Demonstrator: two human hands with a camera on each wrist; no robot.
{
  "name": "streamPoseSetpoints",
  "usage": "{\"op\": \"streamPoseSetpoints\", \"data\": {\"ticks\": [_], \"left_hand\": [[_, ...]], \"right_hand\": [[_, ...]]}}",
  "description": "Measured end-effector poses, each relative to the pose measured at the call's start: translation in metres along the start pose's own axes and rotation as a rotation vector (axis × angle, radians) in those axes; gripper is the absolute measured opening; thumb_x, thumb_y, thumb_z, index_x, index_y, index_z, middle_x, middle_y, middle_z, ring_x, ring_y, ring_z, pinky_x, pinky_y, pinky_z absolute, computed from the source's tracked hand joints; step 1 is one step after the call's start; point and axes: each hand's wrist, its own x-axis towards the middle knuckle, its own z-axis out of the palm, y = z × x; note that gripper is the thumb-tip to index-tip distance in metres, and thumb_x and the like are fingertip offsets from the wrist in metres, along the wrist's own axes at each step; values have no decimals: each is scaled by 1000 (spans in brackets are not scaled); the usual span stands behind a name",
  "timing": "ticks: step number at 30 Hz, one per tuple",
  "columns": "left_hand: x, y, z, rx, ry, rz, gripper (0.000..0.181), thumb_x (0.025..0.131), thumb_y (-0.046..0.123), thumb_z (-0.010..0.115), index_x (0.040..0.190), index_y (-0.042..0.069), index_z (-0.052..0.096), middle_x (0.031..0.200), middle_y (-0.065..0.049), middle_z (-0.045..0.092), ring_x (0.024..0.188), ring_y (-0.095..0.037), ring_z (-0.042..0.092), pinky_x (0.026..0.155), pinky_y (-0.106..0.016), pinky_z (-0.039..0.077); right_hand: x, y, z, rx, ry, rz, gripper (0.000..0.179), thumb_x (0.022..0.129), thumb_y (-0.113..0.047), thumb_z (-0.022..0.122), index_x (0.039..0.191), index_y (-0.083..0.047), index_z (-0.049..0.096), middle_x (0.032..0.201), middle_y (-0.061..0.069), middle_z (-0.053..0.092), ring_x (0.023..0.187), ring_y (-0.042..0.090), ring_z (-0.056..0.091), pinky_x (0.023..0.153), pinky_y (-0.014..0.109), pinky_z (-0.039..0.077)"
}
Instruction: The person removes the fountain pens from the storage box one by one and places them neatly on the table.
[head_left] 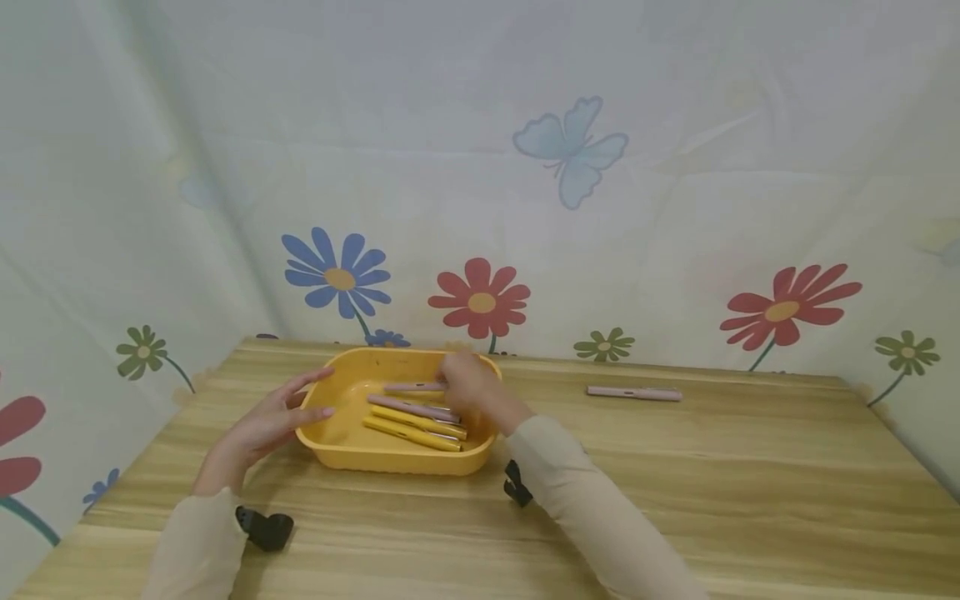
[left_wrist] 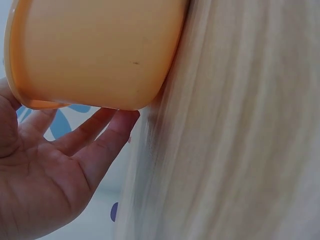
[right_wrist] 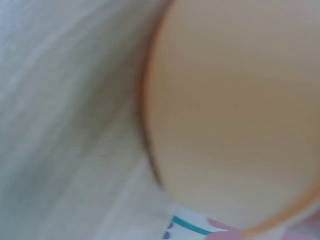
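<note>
Pink pen (head_left: pixel 411 387), farthest back of four in the yellow basket (head_left: pixel 397 462), and one end is lost under the right hand (head_left: pixel 468 379), which dips over the rim at 2 o'clock! Those fingertips are hidden, so whether they grip it, I cannot tell. Toward 6 o'clock, a second pink pen (head_left: pixel 412 408) and two yellow pens (head_left: pixel 401 431) slant side by side, ends near the wall at 4. Basket floor shows bare at 9, and right there the left hand (head_left: pixel 266 421) grips the wall, thumb over the rim. Past 12, just a thin strip of table (head_left: pixel 750 450), then floral cloth (head_left: pixel 675 208). Out at 3, broad wood, and a lone pen (head_left: pixel 633 393) well apart. Both sleeves (head_left: pixel 600 508) are cut off below; the right wrist view is blurred, mostly basket wall.
</note>
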Motion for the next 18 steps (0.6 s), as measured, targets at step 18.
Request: {"op": "streamPoseSetpoints", "data": {"ticks": [18], "left_hand": [[1,0,0,10,-6,-2,77,87,17,61,147,11,12,148,-28,0,125,-45,29,89,-41,47]], "right_hand": [[-51,27,-72,166,185,-157,22,78,3,62,99,2,70,88,10,70,63,12,54,55,15,43]]}}
